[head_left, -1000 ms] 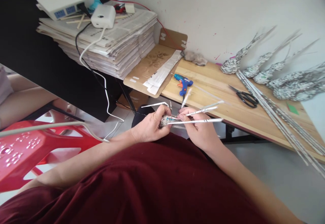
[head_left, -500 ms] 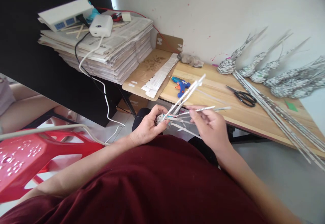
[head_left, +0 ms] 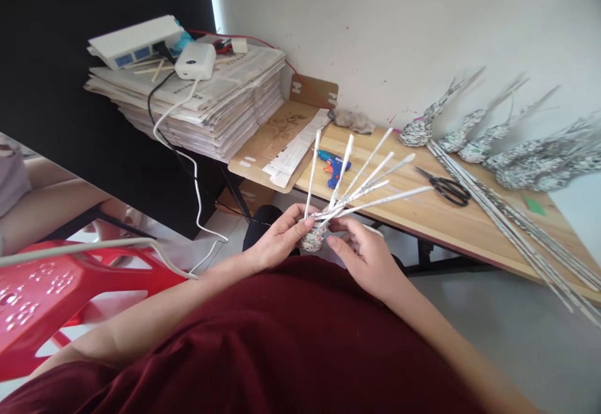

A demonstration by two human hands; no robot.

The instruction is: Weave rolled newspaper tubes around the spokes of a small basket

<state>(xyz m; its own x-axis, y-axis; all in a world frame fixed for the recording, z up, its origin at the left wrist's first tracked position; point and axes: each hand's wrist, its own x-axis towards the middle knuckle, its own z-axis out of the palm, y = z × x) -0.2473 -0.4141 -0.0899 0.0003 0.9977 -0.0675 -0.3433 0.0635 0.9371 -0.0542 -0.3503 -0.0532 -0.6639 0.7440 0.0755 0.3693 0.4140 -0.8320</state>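
A small piece woven from rolled newspaper (head_left: 312, 238) sits in front of my belly, its long paper rods (head_left: 369, 182) fanning up and to the right. My left hand (head_left: 284, 235) grips its left side, thumb on top near the rim. Close against the right side is my right hand (head_left: 361, 251), thumb and forefinger apart beside the base of the rods. One rod end shows past its knuckles. The undersides of the right fingers are partly hidden.
On the wooden table (head_left: 389, 213) lie a blue glue gun (head_left: 335, 170), black scissors (head_left: 448, 188), long paper rods (head_left: 511, 226) and several woven pieces (head_left: 416, 132). A newspaper stack (head_left: 197, 101) carries a power strip (head_left: 136, 41). A red stool (head_left: 42, 289) and a seated person's legs (head_left: 61, 195) are left.
My right hand has let go of a rod and moved left and down to the woven piece. The rods now spread out in a fan. The view has shifted slightly.
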